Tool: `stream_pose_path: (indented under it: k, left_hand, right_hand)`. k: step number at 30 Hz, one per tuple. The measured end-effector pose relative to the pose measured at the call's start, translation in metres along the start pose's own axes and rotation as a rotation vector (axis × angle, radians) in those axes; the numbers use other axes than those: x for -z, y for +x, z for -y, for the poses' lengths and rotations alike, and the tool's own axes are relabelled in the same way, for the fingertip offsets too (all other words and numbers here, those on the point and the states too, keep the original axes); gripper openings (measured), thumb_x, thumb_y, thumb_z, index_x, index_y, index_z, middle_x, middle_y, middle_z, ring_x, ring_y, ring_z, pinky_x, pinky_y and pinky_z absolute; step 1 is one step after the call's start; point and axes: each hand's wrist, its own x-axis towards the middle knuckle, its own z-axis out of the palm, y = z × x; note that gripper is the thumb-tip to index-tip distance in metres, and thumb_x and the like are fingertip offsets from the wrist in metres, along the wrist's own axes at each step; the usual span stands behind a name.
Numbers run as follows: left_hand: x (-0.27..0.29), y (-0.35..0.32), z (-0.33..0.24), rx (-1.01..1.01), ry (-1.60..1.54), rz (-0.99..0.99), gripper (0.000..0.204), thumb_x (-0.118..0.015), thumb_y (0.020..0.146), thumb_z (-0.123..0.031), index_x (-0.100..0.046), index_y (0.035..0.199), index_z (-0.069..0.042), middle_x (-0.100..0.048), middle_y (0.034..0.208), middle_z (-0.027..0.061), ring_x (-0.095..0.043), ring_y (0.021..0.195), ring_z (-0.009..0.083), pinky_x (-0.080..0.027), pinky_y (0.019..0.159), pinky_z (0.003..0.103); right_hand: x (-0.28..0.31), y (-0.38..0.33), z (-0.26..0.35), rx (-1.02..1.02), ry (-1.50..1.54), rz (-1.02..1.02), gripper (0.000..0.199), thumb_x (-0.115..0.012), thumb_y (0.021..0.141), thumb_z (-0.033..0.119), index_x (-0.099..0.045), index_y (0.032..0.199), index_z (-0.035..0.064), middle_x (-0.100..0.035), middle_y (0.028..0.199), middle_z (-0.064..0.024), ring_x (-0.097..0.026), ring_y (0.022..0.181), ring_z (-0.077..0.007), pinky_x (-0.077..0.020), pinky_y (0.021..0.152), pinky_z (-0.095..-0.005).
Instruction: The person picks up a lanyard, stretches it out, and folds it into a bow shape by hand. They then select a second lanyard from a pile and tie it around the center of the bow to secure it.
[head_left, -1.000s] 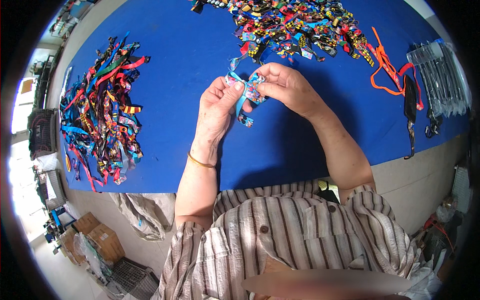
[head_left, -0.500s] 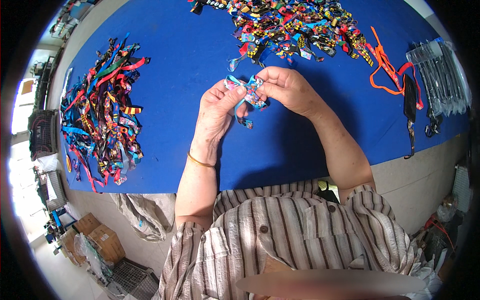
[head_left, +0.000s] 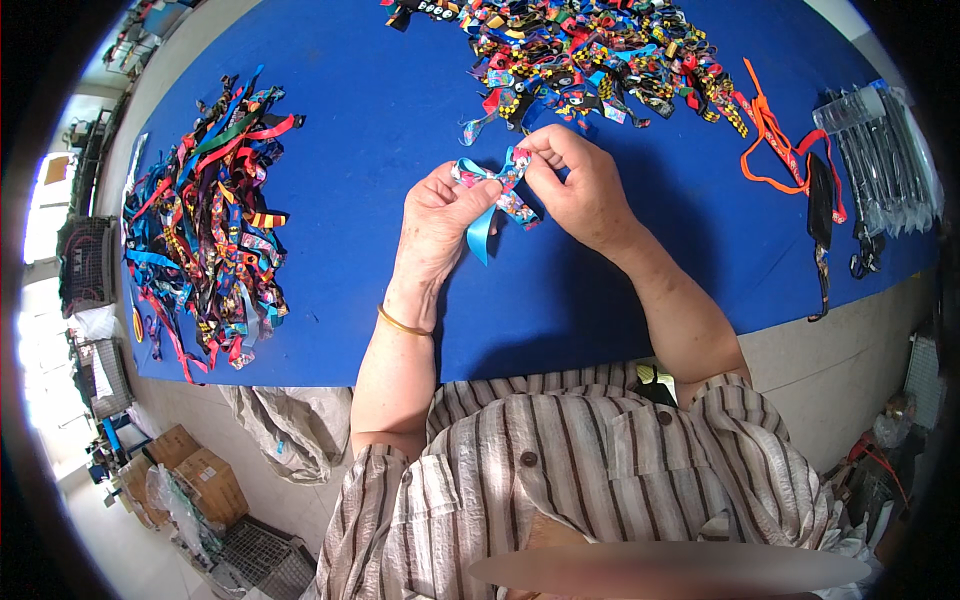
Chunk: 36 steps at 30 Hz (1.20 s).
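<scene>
Above the middle of the blue table (head_left: 350, 90), both hands hold one ribbon (head_left: 510, 176), printed in many colours with a plain light-blue reverse. It is folded into a bow-like shape with loops at left and right. My left hand (head_left: 438, 212) pinches its middle between thumb and fingers. At the right loop, my right hand (head_left: 582, 190) grips the upper edge with thumb and forefinger. One light-blue tail hangs below the left thumb, while a patterned tail slants down to the right. The fold under my left thumb is hidden.
A heap of loose printed straps (head_left: 215, 225) lies at the left. Many looped ribbon pieces (head_left: 590, 65) are piled at the far side. On the right are an orange cord (head_left: 757, 115), a black strap (head_left: 819, 200) and clear plastic packets (head_left: 880, 160). Cardboard boxes (head_left: 210, 480) stand lower left.
My right hand has moved slightly up and right, drawing the right loop upward and wider. The light-blue tail now hangs with its plain side showing. My left hand keeps its pinch.
</scene>
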Motion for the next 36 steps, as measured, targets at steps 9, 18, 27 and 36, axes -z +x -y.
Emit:
stream_pose_path:
  k: [9,18,27,36]
  left_hand:
    - [-0.002,-0.001,-0.001,-0.070,0.000,-0.060,0.012,-0.074,0.086,-0.007,-0.066,0.094,-0.003,-0.070,0.084,0.0039,-0.062,0.066,0.0081,-0.052,0.057,0.022]
    - [-0.002,-0.002,-0.001,-0.082,0.011,0.006,0.013,-0.068,0.090,-0.004,-0.061,0.101,-0.001,-0.068,0.087,0.0051,-0.062,0.068,0.0111,-0.052,0.064,0.023]
    - [-0.010,-0.003,0.004,-0.293,0.256,-0.212,0.024,-0.068,0.090,-0.002,-0.056,0.111,-0.002,-0.066,0.093,0.0032,-0.061,0.080,0.0092,-0.050,0.073,0.023]
    - [-0.027,-0.011,-0.005,-0.258,0.304,-0.091,0.022,-0.067,0.092,-0.006,-0.061,0.111,0.001,-0.068,0.096,0.0046,-0.062,0.082,0.0092,-0.053,0.074,0.026]
  right_hand:
    - [0.012,0.007,0.006,-0.146,0.338,0.238,0.012,-0.065,0.088,0.005,-0.063,0.099,-0.0003,-0.067,0.085,-0.0039,-0.062,0.075,-0.0086,-0.0511,0.069,-0.0256]
    - [0.011,0.006,0.001,-0.371,0.471,0.307,0.015,-0.065,0.093,0.011,-0.061,0.101,-0.0014,-0.067,0.084,-0.0036,-0.060,0.074,-0.0059,-0.0503,0.066,-0.0233]
    - [0.012,0.005,0.006,-0.378,0.660,0.276,0.012,-0.063,0.094,0.010,-0.061,0.100,-0.0009,-0.068,0.087,-0.0054,-0.063,0.079,-0.0080,-0.0514,0.069,-0.0239]
    - [0.014,0.006,0.016,-0.326,0.551,0.354,0.024,-0.060,0.098,0.018,-0.063,0.111,-0.0021,-0.068,0.089,-0.0044,-0.064,0.081,-0.0094,-0.0523,0.074,-0.0241]
